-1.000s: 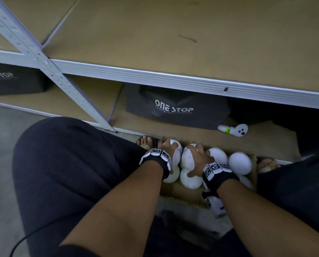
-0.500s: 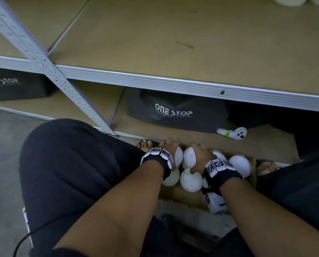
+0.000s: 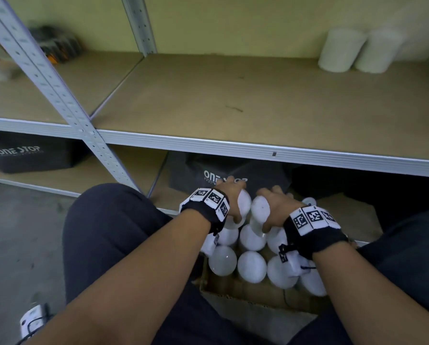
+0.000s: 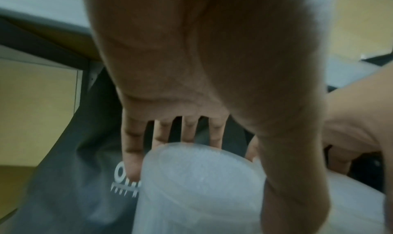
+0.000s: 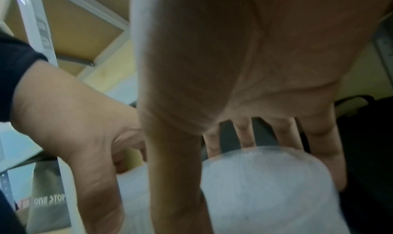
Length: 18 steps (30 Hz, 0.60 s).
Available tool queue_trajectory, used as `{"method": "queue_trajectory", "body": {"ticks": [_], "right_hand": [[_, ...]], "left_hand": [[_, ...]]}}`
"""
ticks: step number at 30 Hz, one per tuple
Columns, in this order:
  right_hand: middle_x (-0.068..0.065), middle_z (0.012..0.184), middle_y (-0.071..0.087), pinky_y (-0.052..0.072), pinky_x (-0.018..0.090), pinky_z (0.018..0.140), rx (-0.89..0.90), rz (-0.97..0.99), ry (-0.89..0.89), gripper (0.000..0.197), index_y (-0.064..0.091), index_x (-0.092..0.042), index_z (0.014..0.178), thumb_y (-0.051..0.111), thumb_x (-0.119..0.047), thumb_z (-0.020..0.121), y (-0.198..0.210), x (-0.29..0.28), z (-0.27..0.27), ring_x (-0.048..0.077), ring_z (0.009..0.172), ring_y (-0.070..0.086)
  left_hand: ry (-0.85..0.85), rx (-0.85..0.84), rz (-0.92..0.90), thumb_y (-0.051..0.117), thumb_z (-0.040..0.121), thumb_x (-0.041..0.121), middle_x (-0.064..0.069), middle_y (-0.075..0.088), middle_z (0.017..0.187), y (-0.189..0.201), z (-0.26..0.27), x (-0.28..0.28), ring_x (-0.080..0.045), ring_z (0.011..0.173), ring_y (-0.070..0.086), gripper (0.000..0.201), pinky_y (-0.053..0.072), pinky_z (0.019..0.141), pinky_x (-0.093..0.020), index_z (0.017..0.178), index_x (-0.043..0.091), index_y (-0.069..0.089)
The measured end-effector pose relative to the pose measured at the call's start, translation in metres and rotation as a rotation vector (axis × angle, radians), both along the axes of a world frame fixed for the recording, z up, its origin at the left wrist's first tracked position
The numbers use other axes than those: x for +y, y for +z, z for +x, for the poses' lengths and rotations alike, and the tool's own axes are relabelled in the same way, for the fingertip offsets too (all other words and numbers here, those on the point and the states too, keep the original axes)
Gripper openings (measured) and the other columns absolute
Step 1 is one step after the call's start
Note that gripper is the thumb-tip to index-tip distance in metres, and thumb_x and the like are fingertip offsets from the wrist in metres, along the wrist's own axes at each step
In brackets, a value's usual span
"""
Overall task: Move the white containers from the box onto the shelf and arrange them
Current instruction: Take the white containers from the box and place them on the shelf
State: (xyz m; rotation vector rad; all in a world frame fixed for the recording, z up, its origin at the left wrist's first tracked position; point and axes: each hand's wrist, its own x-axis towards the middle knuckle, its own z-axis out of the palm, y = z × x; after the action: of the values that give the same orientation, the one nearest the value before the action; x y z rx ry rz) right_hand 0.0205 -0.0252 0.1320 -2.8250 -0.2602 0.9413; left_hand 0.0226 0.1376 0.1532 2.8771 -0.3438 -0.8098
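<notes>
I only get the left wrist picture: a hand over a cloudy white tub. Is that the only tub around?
Observer: No. The head view shows many more white containers standing in a cardboard box between the person's knees.
Visitor: And the other hand?
Observer: The right hand grips another container from above.
Visitor: Any on the shelf yet?
Observer: Yes, two white tubs stand at the back right of the shelf.

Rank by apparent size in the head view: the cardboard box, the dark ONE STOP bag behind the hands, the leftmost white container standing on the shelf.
1. cardboard box, though nearest the camera.
2. ONE STOP bag, partly hidden by the hands.
3. shelf container, farthest away.
</notes>
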Motion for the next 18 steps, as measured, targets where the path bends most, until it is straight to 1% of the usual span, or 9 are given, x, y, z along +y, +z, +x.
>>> {"method": "queue_trajectory", "body": {"ticks": [2, 3, 6, 9, 12, 14, 16, 18], "right_hand": [[0.002, 0.118, 0.034, 0.050, 0.051, 0.088, -0.014, 0.008, 0.009, 0.083, 0.036, -0.034, 0.123, 0.083, -0.034, 0.054, 0.022, -0.002, -0.001, 0.039, 0.117, 0.044], [0.000, 0.114, 0.034, 0.051, 0.049, 0.087, -0.024, 0.013, 0.015, 0.082, 0.037, -0.034, 0.122, 0.083, -0.035, 0.053, 0.033, -0.003, -0.002, 0.037, 0.114, 0.046], [0.000, 0.115, 0.038, 0.055, 0.046, 0.083, -0.057, 0.022, 0.039, 0.085, 0.038, -0.037, 0.121, 0.083, -0.038, 0.049, 0.068, -0.007, -0.009, 0.031, 0.106, 0.052], [-0.001, 0.116, 0.041, 0.055, 0.044, 0.081, -0.107, 0.044, 0.057, 0.086, 0.040, -0.040, 0.121, 0.083, -0.038, 0.046, 0.105, -0.014, -0.017, 0.026, 0.103, 0.054], [-0.004, 0.120, 0.040, 0.055, 0.044, 0.080, -0.176, 0.084, 0.042, 0.090, 0.039, -0.043, 0.126, 0.083, -0.034, 0.048, 0.139, -0.024, -0.026, 0.023, 0.106, 0.054], [-0.006, 0.124, 0.040, 0.056, 0.043, 0.080, -0.220, 0.105, 0.032, 0.092, 0.040, -0.043, 0.130, 0.084, -0.031, 0.050, 0.161, -0.032, -0.030, 0.021, 0.108, 0.053], [-0.007, 0.128, 0.043, 0.053, 0.038, 0.086, -0.277, 0.108, 0.041, 0.091, 0.041, -0.043, 0.132, 0.085, -0.030, 0.053, 0.181, -0.040, -0.032, 0.018, 0.110, 0.050], [-0.011, 0.135, 0.044, 0.049, 0.034, 0.091, -0.326, 0.130, 0.030, 0.092, 0.041, -0.044, 0.133, 0.086, -0.031, 0.053, 0.199, -0.049, -0.031, 0.016, 0.116, 0.047]], "left_hand": [[-0.015, -0.025, -0.005, 0.084, 0.053, 0.035, -0.005, 0.042, 0.125, 0.019, 0.001, 0.000, -0.033, 0.118, 0.042, 0.090, 0.046, 0.084, -0.042, 0.130, 0.026, 0.038], [-0.022, -0.029, -0.009, 0.083, 0.052, 0.037, -0.004, 0.044, 0.121, 0.030, 0.002, 0.000, -0.031, 0.115, 0.043, 0.088, 0.047, 0.082, -0.042, 0.128, 0.027, 0.039], [-0.068, -0.018, -0.026, 0.083, 0.054, 0.036, -0.002, 0.045, 0.117, 0.062, 0.002, 0.002, -0.026, 0.110, 0.046, 0.084, 0.049, 0.074, -0.039, 0.126, 0.030, 0.040], [-0.091, -0.035, -0.065, 0.084, 0.054, 0.036, 0.000, 0.045, 0.121, 0.092, 0.000, 0.001, -0.024, 0.109, 0.050, 0.086, 0.053, 0.080, -0.043, 0.128, 0.031, 0.040], [-0.119, -0.116, -0.122, 0.084, 0.056, 0.035, 0.002, 0.044, 0.125, 0.120, -0.003, -0.002, -0.022, 0.111, 0.050, 0.088, 0.052, 0.081, -0.038, 0.131, 0.030, 0.040], [-0.146, -0.163, -0.145, 0.083, 0.056, 0.037, 0.002, 0.045, 0.125, 0.139, -0.004, -0.005, -0.022, 0.111, 0.051, 0.087, 0.053, 0.085, -0.039, 0.132, 0.031, 0.041], [-0.160, -0.199, -0.170, 0.082, 0.058, 0.038, 0.004, 0.046, 0.127, 0.157, -0.004, -0.007, -0.020, 0.111, 0.052, 0.087, 0.053, 0.085, -0.038, 0.134, 0.032, 0.040], [-0.169, -0.241, -0.199, 0.081, 0.060, 0.040, 0.006, 0.046, 0.133, 0.173, -0.002, -0.009, -0.019, 0.115, 0.050, 0.088, 0.051, 0.086, -0.034, 0.137, 0.032, 0.039]]}}
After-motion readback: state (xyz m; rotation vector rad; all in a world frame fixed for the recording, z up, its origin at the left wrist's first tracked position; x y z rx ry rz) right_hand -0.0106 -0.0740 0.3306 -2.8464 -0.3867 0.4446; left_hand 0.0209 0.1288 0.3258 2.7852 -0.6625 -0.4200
